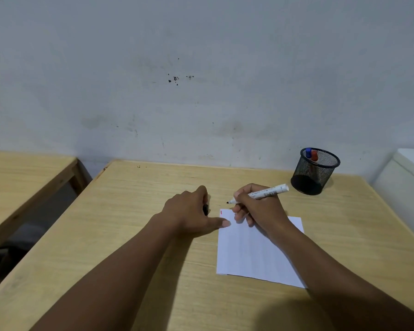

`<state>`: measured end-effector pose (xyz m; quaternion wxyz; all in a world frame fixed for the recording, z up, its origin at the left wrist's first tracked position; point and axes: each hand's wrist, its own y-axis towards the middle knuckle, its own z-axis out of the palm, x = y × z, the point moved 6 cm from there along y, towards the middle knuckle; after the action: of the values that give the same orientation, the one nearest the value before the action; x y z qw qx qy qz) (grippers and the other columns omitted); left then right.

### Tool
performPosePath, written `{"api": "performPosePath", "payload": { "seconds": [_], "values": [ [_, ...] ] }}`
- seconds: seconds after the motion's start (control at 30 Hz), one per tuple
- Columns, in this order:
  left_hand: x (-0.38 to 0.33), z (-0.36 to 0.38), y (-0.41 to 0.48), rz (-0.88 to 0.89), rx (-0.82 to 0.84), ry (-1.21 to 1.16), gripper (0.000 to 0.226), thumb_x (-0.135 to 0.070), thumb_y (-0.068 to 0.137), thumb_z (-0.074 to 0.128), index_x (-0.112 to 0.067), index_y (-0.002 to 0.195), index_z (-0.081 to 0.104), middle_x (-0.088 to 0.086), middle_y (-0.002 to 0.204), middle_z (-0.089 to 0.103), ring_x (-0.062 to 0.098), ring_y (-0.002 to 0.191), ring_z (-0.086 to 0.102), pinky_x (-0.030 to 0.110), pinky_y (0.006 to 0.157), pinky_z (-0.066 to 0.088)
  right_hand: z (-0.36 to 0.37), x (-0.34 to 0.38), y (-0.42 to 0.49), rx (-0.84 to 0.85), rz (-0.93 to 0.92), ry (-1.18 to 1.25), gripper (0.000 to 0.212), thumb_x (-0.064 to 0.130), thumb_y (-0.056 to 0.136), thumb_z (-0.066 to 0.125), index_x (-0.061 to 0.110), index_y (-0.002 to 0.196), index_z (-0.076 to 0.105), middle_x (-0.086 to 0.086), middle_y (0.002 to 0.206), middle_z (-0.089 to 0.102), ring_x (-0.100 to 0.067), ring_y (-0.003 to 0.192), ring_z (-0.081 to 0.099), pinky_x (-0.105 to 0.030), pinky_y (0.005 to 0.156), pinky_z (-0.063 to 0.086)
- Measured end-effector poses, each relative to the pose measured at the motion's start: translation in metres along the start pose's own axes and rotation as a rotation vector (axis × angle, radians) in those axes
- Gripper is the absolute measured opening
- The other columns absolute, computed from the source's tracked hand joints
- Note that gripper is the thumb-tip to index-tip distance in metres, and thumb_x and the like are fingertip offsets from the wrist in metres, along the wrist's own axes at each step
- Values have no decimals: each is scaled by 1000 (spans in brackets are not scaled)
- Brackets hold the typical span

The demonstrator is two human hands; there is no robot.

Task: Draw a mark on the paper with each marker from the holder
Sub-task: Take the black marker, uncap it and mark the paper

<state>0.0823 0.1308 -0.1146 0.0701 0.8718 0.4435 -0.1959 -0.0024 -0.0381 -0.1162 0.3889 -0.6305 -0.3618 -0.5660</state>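
Observation:
A white sheet of paper lies on the wooden table and carries a small red mark at its top left corner. My right hand grips an uncapped white marker with a black tip; the tip hovers just beyond the paper's top edge. My left hand rests to the left of the paper, fingers curled around a black cap, with the thumb touching the paper's left edge. At the back right stands a black mesh holder with a blue-capped marker and a red-capped marker inside.
A grey scuffed wall runs behind the table. A second wooden table stands to the left across a gap. A white object sits at the right edge by the holder.

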Motion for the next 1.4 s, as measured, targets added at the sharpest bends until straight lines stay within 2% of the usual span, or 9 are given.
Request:
{"api": "performPosePath", "payload": {
  "seconds": [0.23, 0.4, 0.5, 0.63, 0.8, 0.87, 0.97, 1.17, 1.4],
  "values": [
    [3, 2, 5, 3, 23, 22, 74, -85, 58, 71, -26, 96, 47, -12, 87, 69, 15, 81, 65, 38, 72, 54, 8, -9, -1, 9, -38, -43, 6, 0, 81, 69, -6, 81, 71, -20, 69, 72, -28, 59, 67, -40, 60, 56],
    [2, 2, 5, -3, 42, 20, 76, -85, 58, 71, -25, 97, 47, -9, 89, 70, 17, 82, 65, 38, 72, 53, 8, -14, 1, 20, -55, -96, 7, 9, 72, 72, 3, 75, 73, -14, 67, 74, -30, 62, 70, -44, 64, 58],
    [2, 1, 4, -10, 47, 24, 78, -87, 57, 70, -25, 98, 48, -9, 89, 70, 17, 82, 66, 40, 74, 55, 9, -14, 1, 30, -61, -122, 10, 15, 68, 73, 6, 73, 73, -16, 71, 75, -30, 61, 70, -43, 63, 58],
    [0, -1, 3, -30, 62, -16, 74, -82, 59, 74, -25, 99, 50, -11, 90, 70, 15, 85, 66, 40, 78, 56, 11, -11, -1, 64, -22, -69, 14, 4, 75, 75, -8, 78, 68, -19, 69, 71, -29, 61, 65, -34, 56, 53],
    [19, -8, 7, -81, 110, -376, 39, -53, 72, 85, -22, 88, 67, -7, 83, 74, 14, 81, 68, 31, 76, 54, -4, 0, 3, -51, 45, 57, 7, 9, 86, 69, 10, 80, 67, -13, 60, 67, -17, 41, 53, -23, 43, 33],
    [25, -13, 7, -52, 91, -464, 18, -33, 82, 82, -19, 80, 71, -9, 73, 75, 12, 72, 68, 30, 73, 52, -14, 8, 3, -102, 73, 152, 12, 14, 85, 76, 16, 80, 65, -7, 58, 63, -13, 38, 48, -21, 40, 30],
    [19, -26, 7, -46, 36, -717, 12, -17, 90, 77, -6, 88, 74, -2, 73, 75, 15, 67, 66, 29, 67, 49, -26, 32, 4, -69, 83, 231, 11, 18, 84, 81, 14, 85, 70, -5, 61, 65, -9, 42, 51, -20, 39, 34],
    [-29, -53, 23, -16, 42, -1160, 11, -18, 95, 71, -10, 102, 72, 4, 88, 77, 18, 72, 70, 26, 68, 50, -43, 83, 4, 57, 122, 384, 16, 16, 94, 56, 7, 96, 69, -11, 68, 72, -15, 48, 64, -23, 49, 42],
    [-81, -64, 43, 43, 80, -1323, 15, -19, 94, 71, -10, 105, 73, 3, 86, 74, 17, 68, 68, 27, 67, 50, -62, 113, -1, 19, 42, 382, 16, 14, 94, 57, 7, 82, 66, -11, 65, 72, -16, 49, 66, -26, 54, 42]
  ]
}}
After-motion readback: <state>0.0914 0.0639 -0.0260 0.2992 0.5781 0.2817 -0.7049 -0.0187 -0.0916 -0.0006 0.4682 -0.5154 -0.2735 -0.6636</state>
